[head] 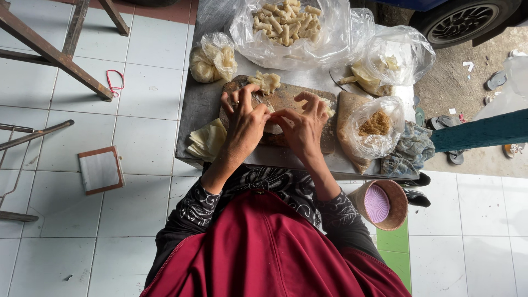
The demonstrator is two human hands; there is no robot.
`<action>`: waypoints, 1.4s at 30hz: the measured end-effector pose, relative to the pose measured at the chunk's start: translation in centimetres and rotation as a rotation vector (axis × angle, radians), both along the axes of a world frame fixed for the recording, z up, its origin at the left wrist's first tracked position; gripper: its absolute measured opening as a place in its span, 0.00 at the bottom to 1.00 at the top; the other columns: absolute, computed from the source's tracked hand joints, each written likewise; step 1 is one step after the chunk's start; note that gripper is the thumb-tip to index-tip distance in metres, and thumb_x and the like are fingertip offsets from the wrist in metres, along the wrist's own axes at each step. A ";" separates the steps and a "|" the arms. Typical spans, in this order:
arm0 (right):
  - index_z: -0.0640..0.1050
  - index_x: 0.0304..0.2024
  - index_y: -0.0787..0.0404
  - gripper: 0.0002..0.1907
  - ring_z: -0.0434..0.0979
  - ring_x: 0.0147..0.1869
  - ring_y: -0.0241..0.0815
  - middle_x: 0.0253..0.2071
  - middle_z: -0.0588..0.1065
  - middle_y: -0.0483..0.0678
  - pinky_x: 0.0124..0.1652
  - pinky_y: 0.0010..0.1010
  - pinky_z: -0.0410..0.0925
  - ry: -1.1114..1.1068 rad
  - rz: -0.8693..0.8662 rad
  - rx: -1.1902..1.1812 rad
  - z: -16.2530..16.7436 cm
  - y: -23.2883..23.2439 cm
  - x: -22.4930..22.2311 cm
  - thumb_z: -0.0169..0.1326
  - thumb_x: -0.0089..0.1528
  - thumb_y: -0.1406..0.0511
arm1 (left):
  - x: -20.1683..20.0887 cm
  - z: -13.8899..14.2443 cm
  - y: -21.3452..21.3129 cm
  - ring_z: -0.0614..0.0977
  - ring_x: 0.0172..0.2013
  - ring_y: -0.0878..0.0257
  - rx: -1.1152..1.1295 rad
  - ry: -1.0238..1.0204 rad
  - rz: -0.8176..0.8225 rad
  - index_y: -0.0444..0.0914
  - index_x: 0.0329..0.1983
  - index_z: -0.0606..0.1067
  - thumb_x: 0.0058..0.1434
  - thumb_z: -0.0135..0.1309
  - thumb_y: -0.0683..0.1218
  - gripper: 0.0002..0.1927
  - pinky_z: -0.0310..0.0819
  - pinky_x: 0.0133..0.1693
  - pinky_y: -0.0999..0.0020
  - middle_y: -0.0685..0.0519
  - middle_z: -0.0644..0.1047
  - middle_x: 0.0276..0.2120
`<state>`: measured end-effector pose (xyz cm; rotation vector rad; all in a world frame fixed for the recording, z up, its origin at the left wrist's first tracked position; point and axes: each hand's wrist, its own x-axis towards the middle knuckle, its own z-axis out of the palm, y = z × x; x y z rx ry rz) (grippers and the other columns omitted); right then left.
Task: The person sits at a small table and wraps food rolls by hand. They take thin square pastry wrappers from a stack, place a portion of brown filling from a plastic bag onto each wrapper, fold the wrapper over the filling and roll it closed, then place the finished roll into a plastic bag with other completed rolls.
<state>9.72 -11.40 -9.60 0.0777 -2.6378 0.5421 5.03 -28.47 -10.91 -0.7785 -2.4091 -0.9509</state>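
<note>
Nearest the camera, a dark red apron (264, 253) covers the person's lap, with black patterned sleeves (201, 202) reaching forward to a small grey metal table (198, 104). Just right of the lap stands a round woven basket (391, 204) with a purple plastic lid inside it. On the table's near part lies a brown wooden cutting board (286, 100). Both hands meet over its middle: the left hand (246, 122), a ring on one finger, and the right hand (304, 125) have their fingers curled down and pinched together on a pale thin wrapper (273, 127), which lies on the board mostly hidden beneath them. A stack of pale yellow wrappers (208, 139) sits just left of the board at the table's near edge. To the right, an open clear plastic bag of brown shredded filling (375, 124) leans beside the board. At the board's far edge rests a small heap of pale dough pieces (265, 81). Beyond that stands a large clear plastic bag of finished pale rolls (286, 22).
</note>
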 end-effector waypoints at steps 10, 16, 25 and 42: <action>0.80 0.42 0.51 0.09 0.59 0.61 0.54 0.56 0.62 0.54 0.52 0.48 0.57 -0.137 0.022 -0.039 1.8 -1.1 -1.8 0.62 0.59 0.61 | -0.3 0.2 0.0 0.67 0.61 0.48 -0.010 0.051 0.050 0.37 0.37 0.82 0.60 0.59 0.40 0.04 0.47 0.66 0.37 0.44 0.66 0.63; 0.80 0.40 0.50 0.08 0.59 0.60 0.54 0.56 0.62 0.54 0.51 0.49 0.57 -0.129 -0.018 0.021 2.1 -1.6 -2.4 0.63 0.59 0.60 | 0.1 0.3 -0.1 0.67 0.63 0.48 0.044 0.053 0.105 0.40 0.43 0.83 0.62 0.58 0.39 0.08 0.48 0.66 0.34 0.45 0.65 0.65; 0.84 0.43 0.47 0.16 0.60 0.59 0.52 0.55 0.63 0.51 0.53 0.46 0.58 -0.089 0.058 -0.016 2.1 0.2 -2.3 0.69 0.55 0.52 | 0.8 0.6 -0.9 0.67 0.63 0.47 0.017 0.014 0.133 0.40 0.44 0.82 0.63 0.58 0.39 0.08 0.48 0.65 0.31 0.45 0.65 0.64; 0.80 0.48 0.65 0.14 0.82 0.45 0.41 0.42 0.82 0.51 0.50 0.34 0.76 -0.447 0.396 -1.094 6.3 3.1 -1.6 0.60 0.65 0.61 | 2.6 2.8 -1.9 0.71 0.59 0.56 0.175 -0.027 0.139 0.43 0.57 0.80 0.65 0.63 0.48 0.17 0.43 0.68 0.29 0.48 0.64 0.67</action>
